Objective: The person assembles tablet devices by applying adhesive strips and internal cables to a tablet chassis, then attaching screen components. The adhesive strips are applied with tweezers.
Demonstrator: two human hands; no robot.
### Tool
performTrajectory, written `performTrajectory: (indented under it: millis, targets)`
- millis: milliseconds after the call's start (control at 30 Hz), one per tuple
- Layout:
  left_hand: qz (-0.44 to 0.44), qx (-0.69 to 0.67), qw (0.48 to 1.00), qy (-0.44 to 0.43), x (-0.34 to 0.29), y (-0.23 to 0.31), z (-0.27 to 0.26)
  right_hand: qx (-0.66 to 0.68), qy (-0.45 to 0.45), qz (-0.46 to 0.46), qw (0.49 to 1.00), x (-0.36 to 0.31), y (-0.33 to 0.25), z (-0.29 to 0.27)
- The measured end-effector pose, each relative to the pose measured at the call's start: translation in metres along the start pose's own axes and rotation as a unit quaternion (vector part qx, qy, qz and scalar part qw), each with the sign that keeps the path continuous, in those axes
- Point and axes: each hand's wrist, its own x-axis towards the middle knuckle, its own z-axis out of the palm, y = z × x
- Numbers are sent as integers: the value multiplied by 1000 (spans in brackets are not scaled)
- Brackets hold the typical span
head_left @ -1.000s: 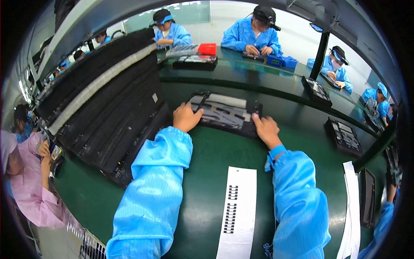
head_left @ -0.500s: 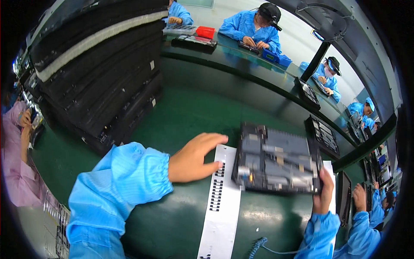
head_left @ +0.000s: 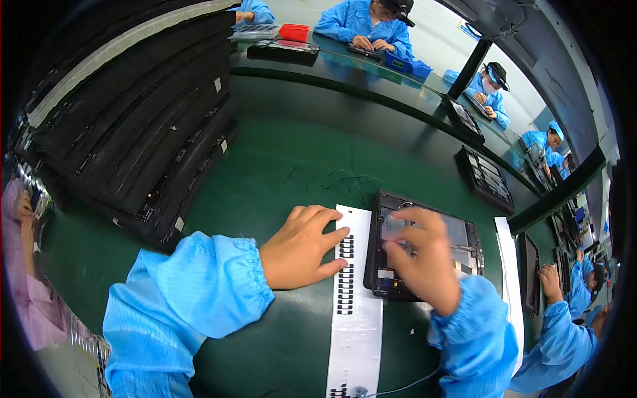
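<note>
The left hand lies with fingers loosely spread, gripping nothing, its fingertips on a white strip bearing black stickers. The strip's right border meets a dark flat device, well in from the counter's far edge. Over the device hangs the blurred right hand, fingers partly bent; whether they pinch anything, I cannot tell. Black trays stand stacked toward the counter's left edge.

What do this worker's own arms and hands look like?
The left sleeve and right sleeve are bright blue, shiny and loose, gathered into ruffled ends at the wrists. The left grip and right grip are bare hands, without gloves. A thin bluish cord runs near the right sleeve; whether it attaches is unclear.
</note>
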Motion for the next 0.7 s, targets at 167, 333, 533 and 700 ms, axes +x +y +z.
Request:
performTrajectory:
  millis: [167,333,533,700]
  targets:
    - [9,8,999,30,0,-2,2,-92,-18,-47,994,18,-17,39]
    - [3,20,1000,16,-1,-2,-2,-113,11,-30,993,22,-18,50]
    - [-2,18,1000,13,6,4,-6,-59,46,9,997,25,-12,57]
    - [-25,31,999,-21,3,2,-4,104,87,59,989,-2,5,-3]
